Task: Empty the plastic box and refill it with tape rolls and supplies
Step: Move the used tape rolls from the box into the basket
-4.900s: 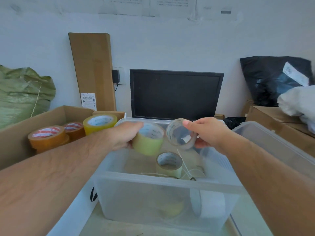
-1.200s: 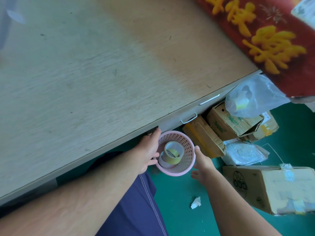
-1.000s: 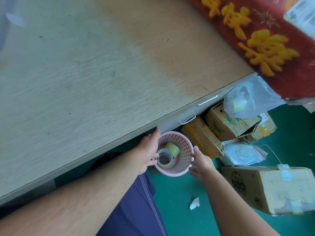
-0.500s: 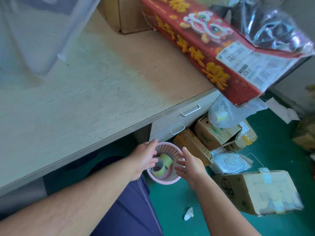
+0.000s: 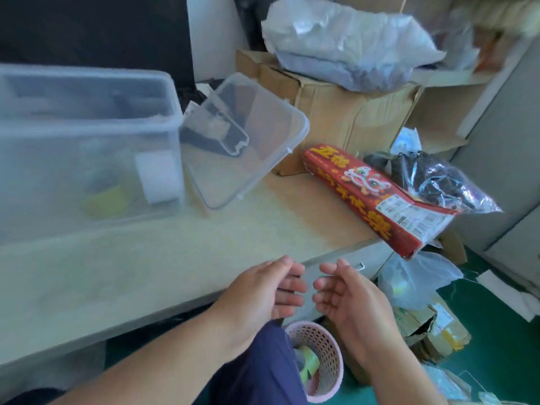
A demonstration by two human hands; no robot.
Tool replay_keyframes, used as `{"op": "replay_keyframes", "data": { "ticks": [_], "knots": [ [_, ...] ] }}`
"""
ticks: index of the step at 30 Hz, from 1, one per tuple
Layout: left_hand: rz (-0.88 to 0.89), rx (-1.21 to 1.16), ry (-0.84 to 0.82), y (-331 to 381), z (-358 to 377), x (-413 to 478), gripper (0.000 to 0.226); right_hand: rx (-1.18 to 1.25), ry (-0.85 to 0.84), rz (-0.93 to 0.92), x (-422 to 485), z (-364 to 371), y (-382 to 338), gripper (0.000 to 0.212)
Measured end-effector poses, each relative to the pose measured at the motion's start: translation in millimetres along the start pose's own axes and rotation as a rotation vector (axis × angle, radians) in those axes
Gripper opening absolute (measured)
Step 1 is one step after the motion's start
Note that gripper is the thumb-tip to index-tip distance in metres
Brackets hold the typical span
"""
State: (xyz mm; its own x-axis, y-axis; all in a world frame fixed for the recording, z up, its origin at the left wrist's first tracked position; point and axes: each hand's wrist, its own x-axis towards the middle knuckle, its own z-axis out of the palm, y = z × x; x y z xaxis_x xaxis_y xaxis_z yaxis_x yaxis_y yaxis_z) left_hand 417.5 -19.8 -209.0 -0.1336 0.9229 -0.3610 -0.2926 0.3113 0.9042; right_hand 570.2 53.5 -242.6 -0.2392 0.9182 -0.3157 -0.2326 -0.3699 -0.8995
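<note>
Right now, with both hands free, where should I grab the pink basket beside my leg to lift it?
Probably its top rim, coming from above on the right. The pink basket stands upright and open; its left side is hidden behind the navy trouser leg, leaving the right rim free for the right hand. Tape rolls lie inside.

Bare desk top (image 5: 233, 238) lies open between the plastic box (image 5: 87, 135) and the red carton (image 5: 365, 197).

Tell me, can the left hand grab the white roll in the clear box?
Probably yes. The left hand is empty, the box has no lid, and the white roll sits near its right wall.
</note>
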Motion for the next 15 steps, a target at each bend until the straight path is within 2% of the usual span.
{"op": "replay_keyframes", "data": {
  "ticks": [7,11,15],
  "knots": [
    [0.335,-0.073,0.099,110.3,-75.9,-73.7,0.040,-0.072,-0.286,-0.191,-28.0,116.9,-76.8,0.037],
    [0.464,-0.059,0.265,170.9,-139.8,-103.4,0.042,-0.133,-0.439,-0.262,-29.1,188.4,-115.2,0.037],
    [0.506,0.018,0.455,218.8,-197.0,-112.6,0.043,-0.230,-0.569,-0.309,-14.1,259.8,-149.3,0.035]
  ]
}}
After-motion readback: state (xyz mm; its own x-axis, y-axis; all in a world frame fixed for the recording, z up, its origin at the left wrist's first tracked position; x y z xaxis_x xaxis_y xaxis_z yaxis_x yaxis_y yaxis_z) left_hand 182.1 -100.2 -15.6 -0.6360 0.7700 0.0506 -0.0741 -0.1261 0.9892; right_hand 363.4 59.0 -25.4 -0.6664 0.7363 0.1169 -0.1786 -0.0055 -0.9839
